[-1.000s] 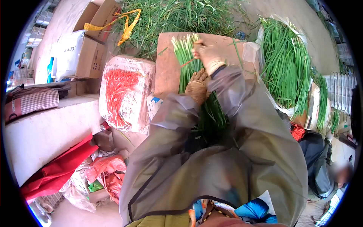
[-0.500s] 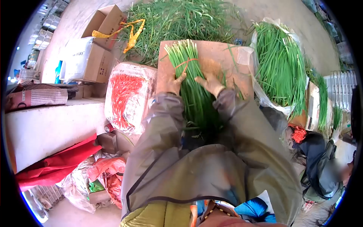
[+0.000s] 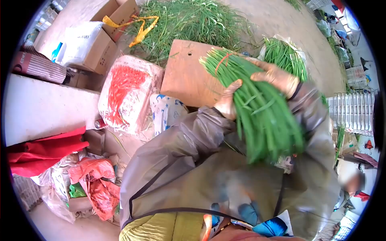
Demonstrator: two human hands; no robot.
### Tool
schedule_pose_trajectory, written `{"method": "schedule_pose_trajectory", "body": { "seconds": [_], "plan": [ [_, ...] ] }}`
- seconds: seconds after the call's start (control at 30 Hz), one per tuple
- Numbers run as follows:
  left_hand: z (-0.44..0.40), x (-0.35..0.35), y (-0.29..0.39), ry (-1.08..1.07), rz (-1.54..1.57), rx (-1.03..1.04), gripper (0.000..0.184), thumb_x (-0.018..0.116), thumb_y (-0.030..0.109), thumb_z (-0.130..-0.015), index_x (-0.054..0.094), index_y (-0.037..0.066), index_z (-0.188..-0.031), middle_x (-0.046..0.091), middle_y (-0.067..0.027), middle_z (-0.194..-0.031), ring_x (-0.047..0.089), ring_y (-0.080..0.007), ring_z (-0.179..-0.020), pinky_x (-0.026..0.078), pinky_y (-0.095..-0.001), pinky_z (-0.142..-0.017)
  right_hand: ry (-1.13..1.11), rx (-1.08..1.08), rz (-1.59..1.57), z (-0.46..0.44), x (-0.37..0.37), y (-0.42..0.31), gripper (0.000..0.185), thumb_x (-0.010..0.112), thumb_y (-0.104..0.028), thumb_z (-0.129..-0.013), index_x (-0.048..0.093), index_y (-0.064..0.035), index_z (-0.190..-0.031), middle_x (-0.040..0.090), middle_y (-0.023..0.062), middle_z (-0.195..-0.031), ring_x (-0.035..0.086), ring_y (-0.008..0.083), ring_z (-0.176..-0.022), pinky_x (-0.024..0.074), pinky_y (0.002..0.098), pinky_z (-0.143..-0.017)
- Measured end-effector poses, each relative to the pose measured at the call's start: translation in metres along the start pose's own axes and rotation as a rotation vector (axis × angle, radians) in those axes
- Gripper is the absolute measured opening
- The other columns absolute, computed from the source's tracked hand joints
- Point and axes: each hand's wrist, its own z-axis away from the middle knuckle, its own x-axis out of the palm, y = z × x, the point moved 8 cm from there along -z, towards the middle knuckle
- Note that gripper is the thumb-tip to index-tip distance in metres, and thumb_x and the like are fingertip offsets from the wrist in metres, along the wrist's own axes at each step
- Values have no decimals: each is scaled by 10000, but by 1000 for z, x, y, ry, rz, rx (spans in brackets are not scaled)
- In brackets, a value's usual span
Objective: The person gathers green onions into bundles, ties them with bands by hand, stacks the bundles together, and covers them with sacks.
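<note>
A thick bunch of green Chinese chives (image 3: 261, 108) is lifted off the brown board (image 3: 185, 66), its pale cut ends to the upper left and its leaves hanging down to the right. Around it, near the cut ends, runs a red tie (image 3: 220, 64). My left hand (image 3: 228, 100), in a pale glove, grips the bunch from its left side. On the other side my right hand (image 3: 277, 77), gloved too, clasps it with the thumb across the leaves. The fingers beneath the bunch are partly hidden.
Left of the board, red ties (image 3: 125, 86) lie on a wrapped package (image 3: 150, 76). Behind is a heap of loose greens (image 3: 193, 28). More chives (image 3: 283, 56) stand at the right, near stacked white crates (image 3: 354, 114). Cardboard boxes (image 3: 98, 52) sit at the back left.
Both hands have raised the chive bunch from the board and swung it right, tilting it. The view has turned rightward, and a patterned white-blue bag beside the board now shows.
</note>
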Motion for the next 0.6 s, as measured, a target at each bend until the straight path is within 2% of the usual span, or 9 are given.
{"method": "schedule_pose_trajectory", "body": {
  "seconds": [0.03, 0.1, 0.23, 0.3, 0.37, 0.43, 0.5, 0.57, 0.6],
  "plan": [
    [0, 8, -9, -69, 19, 18, 368, 482, 264, -894, 452, 44, -1188, 541, -137, -1148, 544, -281, -1022, 427, -447, -921, -7, 128, 19, 7, -2, -9, 538, 664, -206, -776, 457, -24, -1237, 570, 56, -1095, 527, 136, -971, 417, 272, -883],
    [-2, 9, -18, -138, 74, 63, 395, 456, 307, -910, 435, 41, -1202, 531, -136, -1163, 534, -274, -1043, 420, -442, -930, -129, 293, 363, -4, -16, -19, 556, 641, -235, -796, 426, 1, -1251, 571, 72, -1109, 537, 131, -983, 437, 276, -870],
    [5, 6, -8, -186, 98, 37, 508, 502, 414, -866, 429, 52, -1215, 533, -123, -1163, 545, -282, -1020, 452, -442, -881, -219, 356, 529, -63, -47, 25, 491, 592, -261, -843, 451, 14, -1225, 587, 64, -1074, 546, 125, -945, 446, 281, -846],
    [-4, -9, 5, -264, 89, 108, 531, 498, 455, -856, 444, 57, -1203, 548, -130, -1139, 548, -280, -1018, 453, -453, -873, -317, -72, 658, -86, -17, 34, 386, 586, -255, -847, 537, 23, -1111, 611, 69, -1005, 545, 121, -899, 442, 272, -800],
    [-12, -33, 1, -43, 226, 14, 444, 504, 358, -880, 449, 49, -1193, 561, -120, -1118, 556, -279, -1000, 451, -456, -878, -368, -290, 711, -95, -7, 22, 346, 583, -251, -849, 581, 27, -1054, 623, 72, -970, 545, 120, -876, 440, 268, -777],
    [-17, -23, 0, -78, 426, 27, 360, 496, 260, -892, 456, 45, -1177, 564, -115, -1111, 561, -277, -986, 460, -454, -869, -326, 423, 804, -96, -28, 36, 475, 564, -344, -855, 515, 11, -1166, 602, 84, -1042, 553, 141, -922, 446, 301, -825],
    [-18, -14, 3, -157, 301, 100, 334, 487, 225, -894, 452, 39, -1168, 548, -116, -1138, 549, -274, -1005, 450, -450, -883, -324, 406, 768, -87, -22, 11, 447, 564, -362, -852, 570, 17, -1089, 622, 88, -984, 571, 146, -867, 458, 302, -783],
    [-11, -2, 8, -170, 241, 157, 328, 483, 219, -894, 449, 37, -1165, 539, -117, -1152, 543, -273, -1016, 445, -449, -889, -246, 415, 974, -82, -24, -15, 419, 556, -365, -857, 599, 12, -1036, 636, 82, -923, 581, 141, -789, 470, 292, -731],
    [-8, -1, 8, -142, 197, 126, 383, 459, 248, -903, 409, 21, -1207, 502, -137, -1199, 509, -294, -1070, 417, -462, -923, -381, 268, 947, -86, -15, -15, 406, 563, -360, -853, 608, 10, -1015, 638, 74, -901, 578, 135, -758, 470, 288, -704]
  ]
}}
